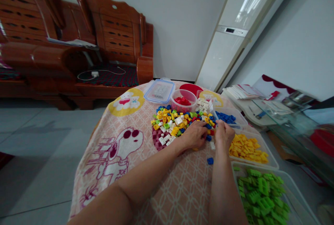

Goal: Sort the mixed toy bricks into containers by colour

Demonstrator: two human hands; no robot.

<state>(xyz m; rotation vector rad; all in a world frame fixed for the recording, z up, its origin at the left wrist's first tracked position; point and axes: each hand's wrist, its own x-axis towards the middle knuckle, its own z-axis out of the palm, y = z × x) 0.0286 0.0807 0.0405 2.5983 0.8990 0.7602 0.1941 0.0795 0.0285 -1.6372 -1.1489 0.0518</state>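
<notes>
My left hand [195, 134] rests on the right part of a mixed pile of toy building bricks [179, 120], its fingers curled down among white, yellow, green, blue and red pieces. Close beside it, my right hand [223, 131] is closed, fingertips pinched together at the pile's right edge. Whatever either hand holds is hidden by the fingers. Just past my right hand is a clear tray [242, 118] of blue bricks [225, 117]. A single blue brick [210, 161] lies on the cloth below the hands, and a white brick [212, 145] sits between them.
Along the right edge stand clear boxes of yellow bricks [249, 148] and green bricks [263, 197]. A round tub [184, 97] holds red bricks, near white bricks [204, 104] and a blue-rimmed lid [159, 91]. A patterned cloth [167, 190] covers the table. A glass-topped stand [287, 120] is at right.
</notes>
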